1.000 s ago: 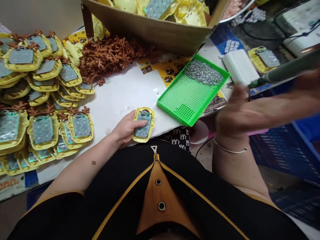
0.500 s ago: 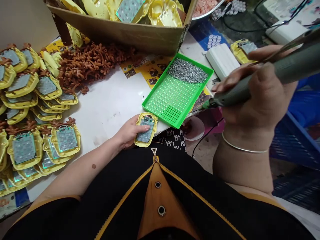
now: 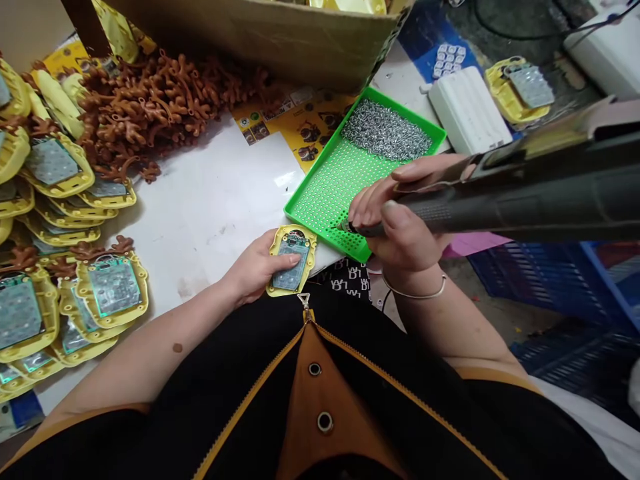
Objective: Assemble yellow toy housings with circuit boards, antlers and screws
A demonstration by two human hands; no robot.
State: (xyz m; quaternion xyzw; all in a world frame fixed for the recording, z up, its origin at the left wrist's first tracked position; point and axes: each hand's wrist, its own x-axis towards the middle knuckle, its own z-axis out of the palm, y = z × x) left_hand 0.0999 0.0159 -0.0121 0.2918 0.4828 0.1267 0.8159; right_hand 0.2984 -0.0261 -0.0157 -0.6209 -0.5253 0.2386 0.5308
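Note:
My left hand [image 3: 253,267] holds a yellow toy housing [image 3: 293,259] with a grey circuit board in it, flat on the white table near the front edge. My right hand [image 3: 400,223] grips a dark green electric screwdriver [image 3: 500,203]. Its tip rests over the perforated near corner of the green screw tray [image 3: 325,193]. A heap of small silver screws [image 3: 385,137] lies at the tray's far end.
Stacks of finished yellow housings [image 3: 60,267] fill the left side. A pile of brown antler pieces [image 3: 150,107] lies behind them. A cardboard box [image 3: 260,37] stands at the back. A white block [image 3: 467,110] and another yellow housing [image 3: 520,90] lie at the right. Blue crates [image 3: 565,280] sit below the table.
My right hand has brought the screwdriver in from the right and lowered its tip onto the green tray. My left hand has kept hold of the housing.

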